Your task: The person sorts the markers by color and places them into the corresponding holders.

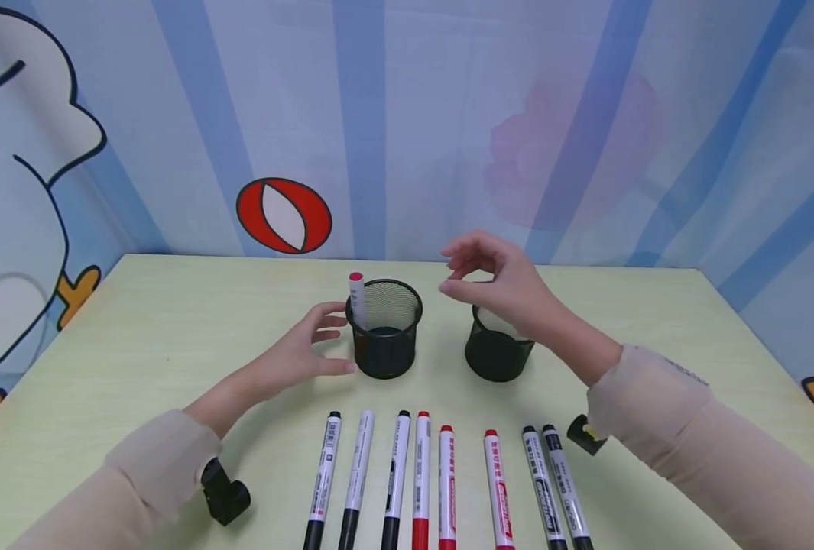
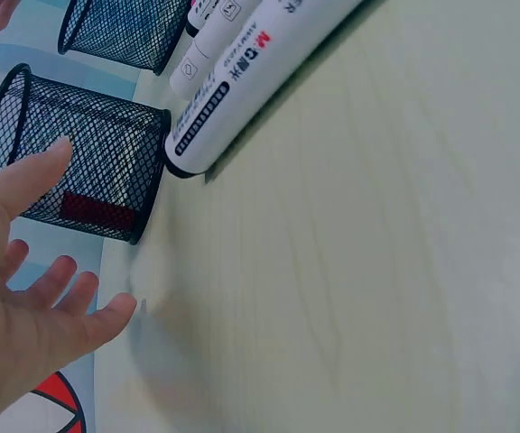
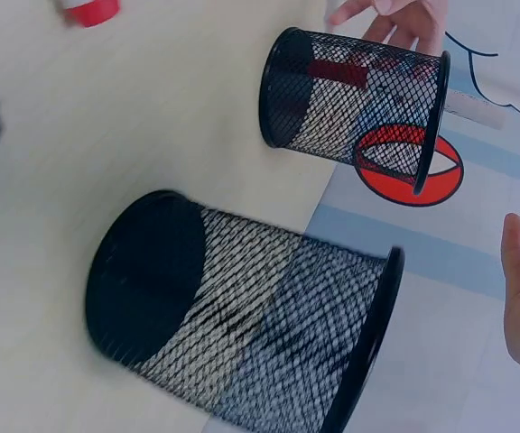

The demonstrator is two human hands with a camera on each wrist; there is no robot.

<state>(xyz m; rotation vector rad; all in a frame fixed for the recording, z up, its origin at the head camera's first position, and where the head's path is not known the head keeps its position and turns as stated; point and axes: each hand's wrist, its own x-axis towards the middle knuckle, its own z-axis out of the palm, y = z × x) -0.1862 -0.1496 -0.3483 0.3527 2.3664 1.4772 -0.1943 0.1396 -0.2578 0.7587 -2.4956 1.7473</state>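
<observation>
In the head view a black mesh pen cup (image 1: 384,355) stands upright, with a red-ended white marker (image 1: 357,299) leaning against its left inside wall. My left hand (image 1: 303,347) is spread around this cup's left side, thumb in front and fingers behind. In the left wrist view, that hand (image 2: 34,289) shows nothing gripped. Whether it touches the cup is unclear. To the right stands a second mesh cup (image 1: 497,355), its rim partly hidden by my right hand (image 1: 506,283). Above that rim, the right hand's fingers curve loosely, with nothing visible between thumb and fingertips.
Several whiteboard markers lie in a row in front of the cups: black-ended ones (image 1: 324,470) at left, red-ended ones (image 1: 448,481) in the middle, a black-ended pair (image 1: 565,485) at right. Behind the table (image 1: 193,321) hangs a blue striped cloth (image 1: 420,137) with cartoon prints.
</observation>
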